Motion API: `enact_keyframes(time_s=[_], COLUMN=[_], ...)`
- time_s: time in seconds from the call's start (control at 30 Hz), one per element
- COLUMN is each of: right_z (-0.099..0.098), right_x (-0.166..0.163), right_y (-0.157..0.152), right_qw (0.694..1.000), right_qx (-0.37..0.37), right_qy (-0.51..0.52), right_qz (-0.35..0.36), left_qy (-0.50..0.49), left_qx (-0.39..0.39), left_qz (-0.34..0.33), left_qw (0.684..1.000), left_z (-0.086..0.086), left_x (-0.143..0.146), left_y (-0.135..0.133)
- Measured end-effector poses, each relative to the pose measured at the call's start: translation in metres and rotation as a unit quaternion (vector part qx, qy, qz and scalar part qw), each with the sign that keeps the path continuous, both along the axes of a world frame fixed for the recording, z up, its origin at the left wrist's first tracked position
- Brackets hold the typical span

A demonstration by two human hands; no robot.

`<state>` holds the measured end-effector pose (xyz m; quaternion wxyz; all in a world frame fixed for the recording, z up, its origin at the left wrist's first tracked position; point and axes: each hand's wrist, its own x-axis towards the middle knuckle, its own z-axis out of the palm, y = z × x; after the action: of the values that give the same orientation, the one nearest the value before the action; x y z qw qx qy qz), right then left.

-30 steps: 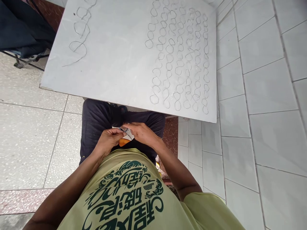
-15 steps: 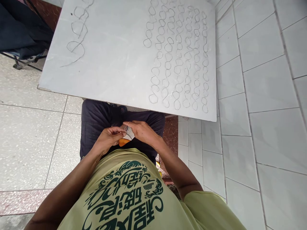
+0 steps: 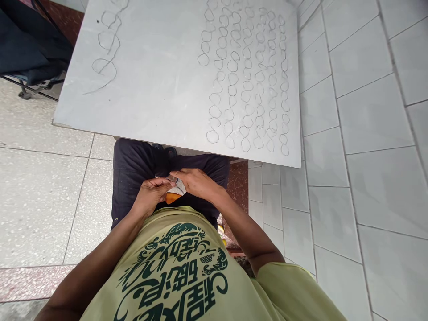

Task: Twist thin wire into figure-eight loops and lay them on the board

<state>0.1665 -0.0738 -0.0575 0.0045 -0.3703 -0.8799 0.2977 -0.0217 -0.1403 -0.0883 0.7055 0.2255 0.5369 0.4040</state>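
Above my lap, my left hand is closed, thumb and fingers pinched on a thin strand, possibly wire, at the edge of a small grey-white piece with an orange end. From the other side my right hand is closed around that piece, its fingertips meeting those of the left. A dark curved line runs over the grey face; the fingers cover much of the piece, so its kind is unclear.
A white board tabletop lies ahead, with rows of thin figure-eight loops at right and larger looped strands at left. A tiled wall borders the right. Dark fabric on a metal frame stands far left.
Both hands have stayed over my lap with small finger movements. The left fingertips have moved slightly right, nearer the right hand's fingertips. The board has shifted slightly in view.
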Motion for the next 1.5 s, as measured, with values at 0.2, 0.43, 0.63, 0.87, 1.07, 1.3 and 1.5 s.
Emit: enact_keyframes(time_s=[0.2, 0.43, 0.63, 0.87, 1.07, 1.3, 1.5], right_z=[0.004, -0.022, -0.035, -0.035, -0.026, -0.013, -0.009], right_x=[0.003, 0.002, 0.001, -0.004, -0.011, -0.019, -0.018], right_y=[0.005, 0.006, 0.006, 0.008, -0.005, -0.010, -0.003], right_qw=[0.999, 0.994, 0.989, 0.975, 0.910, 0.875, 0.871], right_qx=[0.022, 0.026, 0.059, -0.007, -0.189, -0.213, -0.240], right_qy=[0.008, 0.105, 0.135, 0.209, 0.299, 0.321, 0.316], right_qz=[0.043, 0.006, 0.004, -0.068, -0.216, -0.295, -0.290], left_qy=[-0.012, 0.026, 0.006, -0.039, -0.056, -0.051, 0.005], left_qx=[-0.009, 0.015, 0.025, 0.012, 0.021, 0.037, 0.058], left_qz=[0.020, 0.075, 0.098, 0.119, 0.141, 0.110, 0.100], left_qw=[1.000, 0.997, 0.995, 0.992, 0.988, 0.992, 0.993], left_z=[-0.003, 0.002, 0.004, 0.006, 0.005, 0.011, 0.011], left_x=[0.002, 0.005, 0.010, 0.013, 0.008, 0.000, -0.011], left_y=[-0.001, -0.001, -0.004, 0.000, 0.003, 0.001, 0.000])
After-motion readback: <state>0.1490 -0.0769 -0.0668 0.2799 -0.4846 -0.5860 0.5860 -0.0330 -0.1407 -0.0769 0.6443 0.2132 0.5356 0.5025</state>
